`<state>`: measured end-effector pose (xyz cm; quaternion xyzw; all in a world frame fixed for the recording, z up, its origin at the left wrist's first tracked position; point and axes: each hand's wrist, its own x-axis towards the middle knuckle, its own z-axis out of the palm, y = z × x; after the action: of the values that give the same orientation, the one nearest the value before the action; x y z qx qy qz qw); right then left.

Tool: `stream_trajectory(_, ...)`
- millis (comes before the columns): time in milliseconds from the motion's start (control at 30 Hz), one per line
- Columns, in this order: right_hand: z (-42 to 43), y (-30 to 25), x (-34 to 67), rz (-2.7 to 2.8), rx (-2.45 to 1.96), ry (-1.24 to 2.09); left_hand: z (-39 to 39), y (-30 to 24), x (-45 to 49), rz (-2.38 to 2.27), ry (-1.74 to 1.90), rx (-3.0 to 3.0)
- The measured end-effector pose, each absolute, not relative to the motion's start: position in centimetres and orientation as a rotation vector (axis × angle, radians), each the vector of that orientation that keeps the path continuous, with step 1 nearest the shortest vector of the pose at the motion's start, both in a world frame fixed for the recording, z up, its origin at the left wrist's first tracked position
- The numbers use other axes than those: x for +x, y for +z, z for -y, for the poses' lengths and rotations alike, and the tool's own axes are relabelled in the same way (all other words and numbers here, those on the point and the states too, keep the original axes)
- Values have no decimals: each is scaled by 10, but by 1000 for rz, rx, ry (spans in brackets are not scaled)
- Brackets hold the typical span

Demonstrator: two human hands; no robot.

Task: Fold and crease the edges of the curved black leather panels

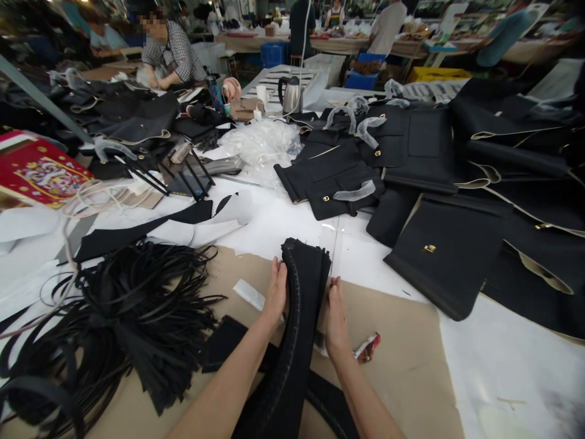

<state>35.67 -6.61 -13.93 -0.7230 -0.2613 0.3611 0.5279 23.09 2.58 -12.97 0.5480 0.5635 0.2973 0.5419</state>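
A thick stack of long black leather strips (299,305) stands on edge on the brown cardboard sheet (402,360), curving from my body toward the table's middle. My left hand (275,291) lies flat against the stack's left side, fingers stretched out and pressing it. My right hand (336,314) presses flat against its right side, so the stack is squeezed between both palms. A small white tag (249,294) lies just left of my left hand.
A tangled pile of thin black straps (123,317) fills the left. Black bag panels with gold clasps (443,244) cover the right and back. A small red wrapper (367,347) lies by my right wrist. Other people work at far tables; a kettle (291,94) stands behind.
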Motion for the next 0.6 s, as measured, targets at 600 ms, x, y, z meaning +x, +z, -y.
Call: stream_trajectory(600, 146, -59, 412, 1071, -1831, 1459, -2, -91, 113, -1128, 3, 1778)
